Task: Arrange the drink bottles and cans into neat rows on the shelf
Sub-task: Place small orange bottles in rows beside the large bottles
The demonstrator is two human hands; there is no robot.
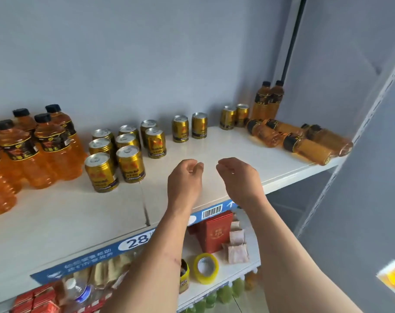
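Both the left hand (185,175) and the right hand (237,175) hover empty, fingers loosely curled, over the bare front of the shelf (68,218). Beyond them, gold cans (117,152) and upright orange bottles (34,150) already form rows at left. Farther back, four stray cans (189,128) and several toppled bottles (305,141) at right seemingly remain unsorted.

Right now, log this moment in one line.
hands: empty, over shelf | cans: upright | right bottles: lying, unsorted
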